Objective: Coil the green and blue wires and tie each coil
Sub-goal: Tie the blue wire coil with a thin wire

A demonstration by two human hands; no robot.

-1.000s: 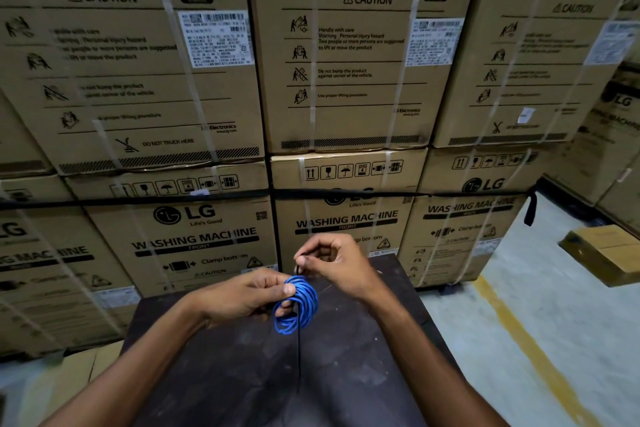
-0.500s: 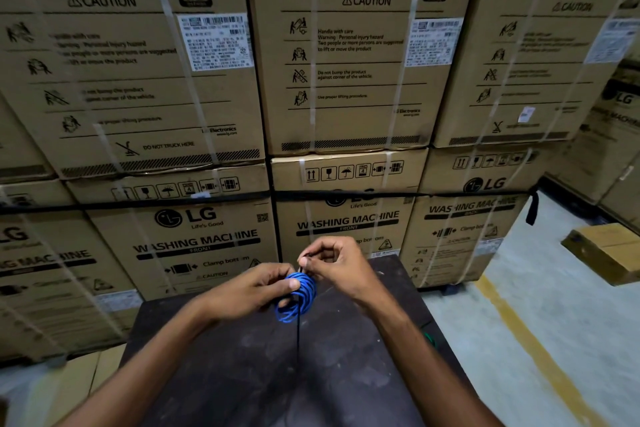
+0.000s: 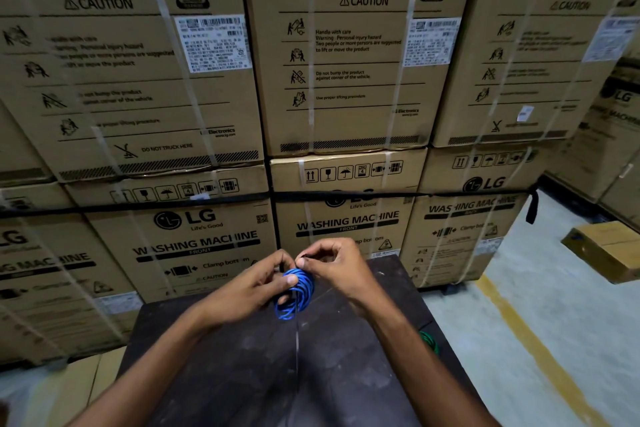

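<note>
Left hand [image 3: 254, 288]: grasps the blue wire coil [image 3: 295, 293] above the dark table [image 3: 214, 350].
Right hand [image 3: 337, 265]: pinches the thin black tie [image 3: 297, 340] at the coil's top.
Green wire [image 3: 429, 343]: lies on the table's right edge.
Risk: if the tie slips, the loops may spring open.

Both hands on blue coil [image 3: 295, 293] above dark table [image 3: 221, 350].
Left hand [image 3: 254, 284] grips coil; right hand [image 3: 334, 265] pinches thin black tie [image 3: 297, 340] at top.

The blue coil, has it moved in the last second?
Yes. The blue coil has shifted up and away from the person, toward the table's far edge and the washing machine boxes behind it.
</note>
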